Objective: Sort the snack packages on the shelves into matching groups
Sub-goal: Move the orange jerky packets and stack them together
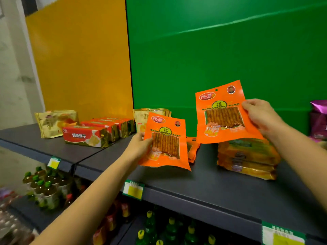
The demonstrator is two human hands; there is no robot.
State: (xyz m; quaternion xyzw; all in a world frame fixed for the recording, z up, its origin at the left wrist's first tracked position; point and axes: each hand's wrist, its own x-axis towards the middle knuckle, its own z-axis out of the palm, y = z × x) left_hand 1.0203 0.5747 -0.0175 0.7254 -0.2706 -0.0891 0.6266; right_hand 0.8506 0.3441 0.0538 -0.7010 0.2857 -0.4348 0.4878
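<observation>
both arms outstretched: left hand (pixel 139 145) pinches one orange packet (pixel 165 144), right hand (pixel 260 115) another (pixel 223 112).

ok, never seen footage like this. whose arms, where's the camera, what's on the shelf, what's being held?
No robot here: a person's two bare arms, filmed by one wide-angle camera worn on the head, looking forward and down. That's the only view. The left hand grips an orange snack packet by its left edge; the right hand pinches a matching orange packet by its right edge, raised above a stack of yellow-orange packs. Both are held over a dark shelf. Also on it: red biscuit packs, a gold bag, pale yellow bags, a purple bag at the far right. Bottles stand on the shelf below.
</observation>
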